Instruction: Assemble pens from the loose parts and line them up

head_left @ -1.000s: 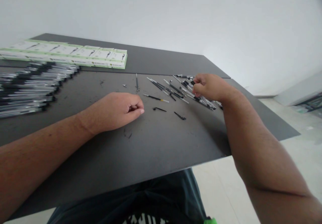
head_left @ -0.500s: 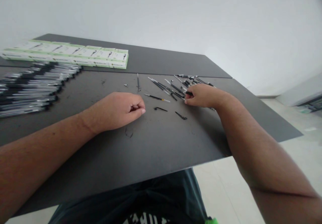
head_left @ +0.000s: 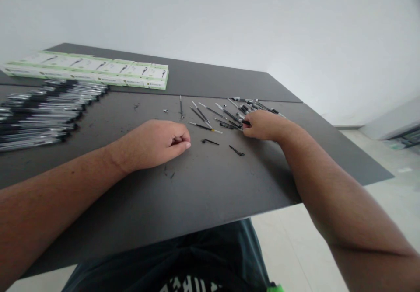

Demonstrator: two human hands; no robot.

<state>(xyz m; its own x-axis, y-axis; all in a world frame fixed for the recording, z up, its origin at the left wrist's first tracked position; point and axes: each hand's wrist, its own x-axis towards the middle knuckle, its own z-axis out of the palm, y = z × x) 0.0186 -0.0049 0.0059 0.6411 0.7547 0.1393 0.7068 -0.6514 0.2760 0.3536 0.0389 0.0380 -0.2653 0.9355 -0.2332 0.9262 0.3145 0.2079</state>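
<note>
My left hand (head_left: 160, 144) rests on the grey table (head_left: 183, 204) with its fingers curled in, and nothing shows in it. My right hand (head_left: 262, 124) is at the near side of a loose pile of pens (head_left: 252, 105). Its thumb and fingers close on a black-ended pen (head_left: 245, 122), most of which the hand hides. Between the hands lie several thin ink refills (head_left: 201, 112), one with a yellow band (head_left: 212, 130). Closer to me are two black pen caps with clips, a left one (head_left: 210, 141) and a right one (head_left: 236, 151).
Rows of assembled pens (head_left: 42, 112) lie at the left. Behind them stands a line of white and green boxes (head_left: 108, 71). A small pen tip (head_left: 165, 111) and an upright-lying refill (head_left: 181, 107) are beyond my left hand. The table's front edge is near my lap.
The refills between my hands have shifted and now lie spread apart, some further left. Small parts beside my right hand have moved a little. My left hand has stayed in place.
</note>
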